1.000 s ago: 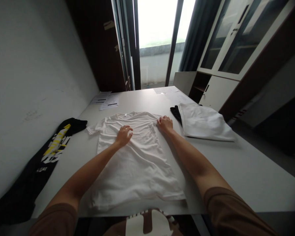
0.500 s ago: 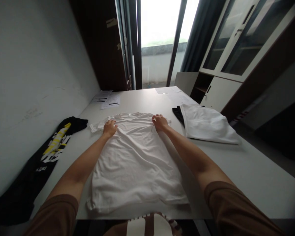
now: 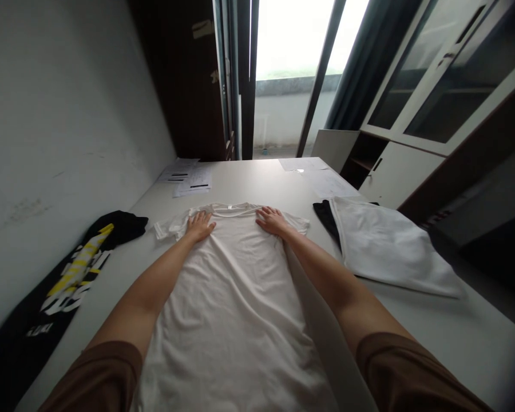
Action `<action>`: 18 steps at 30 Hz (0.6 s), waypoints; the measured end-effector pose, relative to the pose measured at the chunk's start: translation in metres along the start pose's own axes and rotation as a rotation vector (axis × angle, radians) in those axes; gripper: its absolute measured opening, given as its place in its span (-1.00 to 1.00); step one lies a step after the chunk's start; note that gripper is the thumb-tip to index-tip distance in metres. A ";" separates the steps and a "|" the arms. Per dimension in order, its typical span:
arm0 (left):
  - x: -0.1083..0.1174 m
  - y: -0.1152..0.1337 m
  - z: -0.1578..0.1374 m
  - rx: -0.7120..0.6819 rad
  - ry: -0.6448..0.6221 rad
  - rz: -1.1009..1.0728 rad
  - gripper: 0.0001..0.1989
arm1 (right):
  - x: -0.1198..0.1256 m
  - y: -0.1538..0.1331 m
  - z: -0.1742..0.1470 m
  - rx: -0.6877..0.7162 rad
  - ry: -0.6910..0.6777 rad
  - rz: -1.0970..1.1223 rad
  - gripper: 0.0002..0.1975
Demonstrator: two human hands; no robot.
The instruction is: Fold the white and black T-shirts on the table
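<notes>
A white T-shirt (image 3: 236,309) lies spread on the white table, its neckline at the far end and its lower part running toward me. Soft wrinkles cross its body. On the left shoulder area of the shirt, my left hand (image 3: 201,226) rests flat with its fingers spread. My right hand (image 3: 272,220) lies on the opposite shoulder, palm down, fingers stretched out. Both short sleeves stick out beyond my hands. Neither hand grips the cloth.
Black clothing with yellow and white print (image 3: 75,272) lies along the wall at left. A folded white garment (image 3: 386,243) sits over a black one (image 3: 326,220) at right. Papers (image 3: 193,177) lie at the far left of the table (image 3: 249,180), with more sheets (image 3: 326,180) at far right.
Both hands have flattened on the shirt and moved slightly closer together. The upper part of the shirt looks smoother. My view has tilted and moved nearer, so the lower hem has left the frame.
</notes>
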State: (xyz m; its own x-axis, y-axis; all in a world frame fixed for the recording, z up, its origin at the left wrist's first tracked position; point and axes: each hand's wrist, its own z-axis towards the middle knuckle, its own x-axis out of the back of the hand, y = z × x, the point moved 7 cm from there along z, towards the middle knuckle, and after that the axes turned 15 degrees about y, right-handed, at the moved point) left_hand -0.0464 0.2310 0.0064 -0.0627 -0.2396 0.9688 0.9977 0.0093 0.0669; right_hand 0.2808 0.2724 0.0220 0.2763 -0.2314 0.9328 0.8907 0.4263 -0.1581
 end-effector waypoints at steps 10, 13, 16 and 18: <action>0.005 -0.019 0.043 0.097 0.141 -0.005 -0.34 | -0.006 0.006 0.016 0.066 -0.034 -0.011 -0.37; 0.015 -0.009 0.046 0.058 0.270 -0.016 -0.41 | 0.001 -0.001 0.006 0.090 0.007 -0.028 -0.40; 0.009 0.003 0.046 -0.011 0.208 -0.029 -0.37 | 0.003 -0.008 -0.002 0.109 0.004 -0.022 -0.42; 0.006 0.007 0.046 -0.027 0.176 -0.028 -0.31 | 0.002 -0.009 -0.005 0.107 -0.018 -0.010 -0.42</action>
State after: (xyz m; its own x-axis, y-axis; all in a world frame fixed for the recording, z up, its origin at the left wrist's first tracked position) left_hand -0.0413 0.2739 0.0232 -0.0876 -0.4056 0.9099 0.9961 -0.0258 0.0844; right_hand 0.2749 0.2641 0.0236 0.2604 -0.2208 0.9399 0.8494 0.5152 -0.1143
